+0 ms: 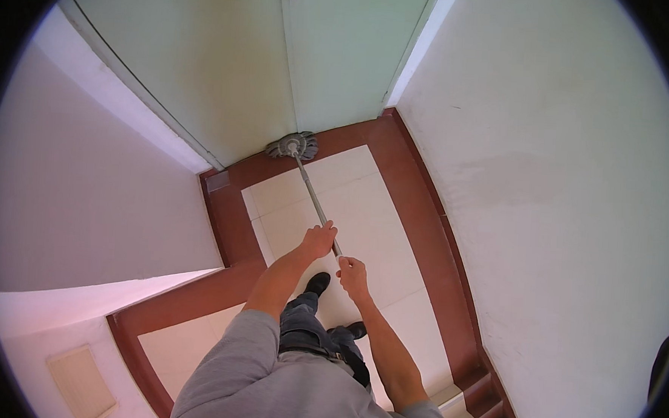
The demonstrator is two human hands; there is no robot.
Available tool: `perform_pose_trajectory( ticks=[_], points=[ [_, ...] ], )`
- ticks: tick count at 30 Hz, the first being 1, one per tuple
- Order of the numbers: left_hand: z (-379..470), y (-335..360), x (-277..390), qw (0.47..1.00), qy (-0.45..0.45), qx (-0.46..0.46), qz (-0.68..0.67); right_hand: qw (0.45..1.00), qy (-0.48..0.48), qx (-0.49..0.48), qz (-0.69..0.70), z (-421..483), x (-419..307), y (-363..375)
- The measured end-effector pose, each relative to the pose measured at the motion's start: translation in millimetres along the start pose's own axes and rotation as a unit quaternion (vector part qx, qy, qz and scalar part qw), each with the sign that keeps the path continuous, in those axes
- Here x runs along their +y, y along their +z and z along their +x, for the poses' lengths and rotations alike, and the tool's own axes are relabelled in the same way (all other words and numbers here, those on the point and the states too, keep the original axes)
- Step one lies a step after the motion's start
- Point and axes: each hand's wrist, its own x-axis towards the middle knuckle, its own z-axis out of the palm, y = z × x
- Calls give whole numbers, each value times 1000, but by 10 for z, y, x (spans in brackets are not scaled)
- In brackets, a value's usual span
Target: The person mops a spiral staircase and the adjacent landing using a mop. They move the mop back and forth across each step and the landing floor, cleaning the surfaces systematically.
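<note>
Both my hands grip the metal handle of a mop (313, 195), which slants away from me across the floor. My left hand (319, 239) closes round the shaft further up. Nearer my body, my right hand (353, 276) holds the top end of the handle. The grey string mop head (293, 145) lies spread on the dark red floor border, against the foot of a pale green double door (233, 79). Cream tiles (335, 197) lie under the shaft.
A white wall (557, 181) with a red skirting runs along the right. Steps (460, 411) go down at the lower right, close behind my right side. To the left a wall corner (218, 262) juts out, and a beige panel (82, 384) sits on the wall beyond it.
</note>
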Motion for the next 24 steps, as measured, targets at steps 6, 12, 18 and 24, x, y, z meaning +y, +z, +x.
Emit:
perform_pose_trajectory(
  ticks=[6,12,18,24],
  points=[
    [-395,585,343,993,64,-88,-47,992,-11,-68,-105,-772,784,-492],
    [-1004,1336,1217,947,169,-268,-56,961,135,-36,-240,-2678,1303,-1455],
    [-1401,1752,1991,820,386,-416,-71,930,224,32,-290,-4281,848,-1901],
    [-1398,1788,2143,768,443,-462,-16,937,218,109,-251,-4530,740,-1699]
  ],
)
